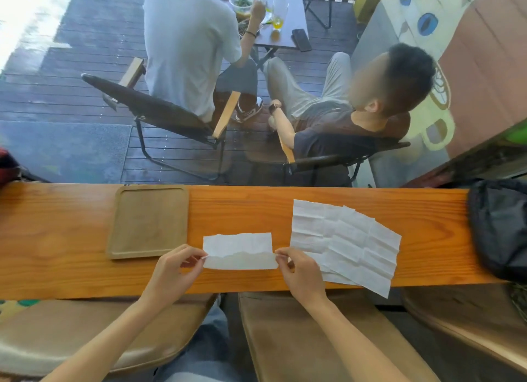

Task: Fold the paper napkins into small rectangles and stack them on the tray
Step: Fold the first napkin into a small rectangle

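Note:
A white paper napkin, folded into a long strip, lies on the wooden counter in front of me. My left hand pinches its left end and my right hand pinches its right end, with the near flap lifted slightly. Left of the napkin sits a brown wooden tray with nothing on it. To the right, unfolded creased napkins lie spread in an overlapping pile, one corner hanging over the counter's near edge.
A dark bag rests at the counter's right end. Behind the counter is a window, with two seated people, folding chairs and a small table outside on a deck. Padded stools stand below the near edge.

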